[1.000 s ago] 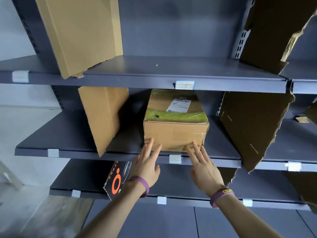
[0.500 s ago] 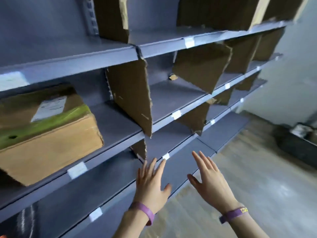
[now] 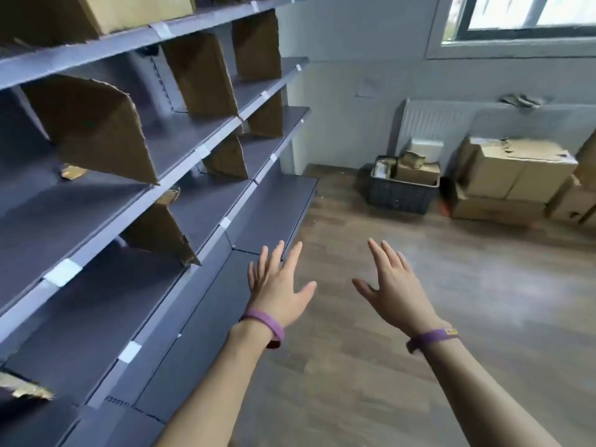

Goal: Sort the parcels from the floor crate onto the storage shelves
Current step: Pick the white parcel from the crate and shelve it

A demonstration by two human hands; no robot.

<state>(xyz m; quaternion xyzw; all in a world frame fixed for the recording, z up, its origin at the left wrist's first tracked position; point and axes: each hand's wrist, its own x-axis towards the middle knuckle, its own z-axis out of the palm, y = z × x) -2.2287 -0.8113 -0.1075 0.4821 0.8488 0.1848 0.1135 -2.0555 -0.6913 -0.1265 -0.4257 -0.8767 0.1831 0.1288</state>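
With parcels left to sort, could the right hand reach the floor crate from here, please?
Probably not yet: the right hand hovers open, well short of the crate by the far wall; only bare floor lies between.

Soft daylight comes from the window (image 3: 529, 11) up beyond the right hand (image 3: 396, 295), blown out white. Shelves (image 3: 180, 140) left of it look dim and smeary, with lines bowing at the edges.

Parcels (image 3: 416, 171) in the floor crate (image 3: 400, 196) were blurred, possibly three; the shelves (image 3: 80, 201) were cut off at left.
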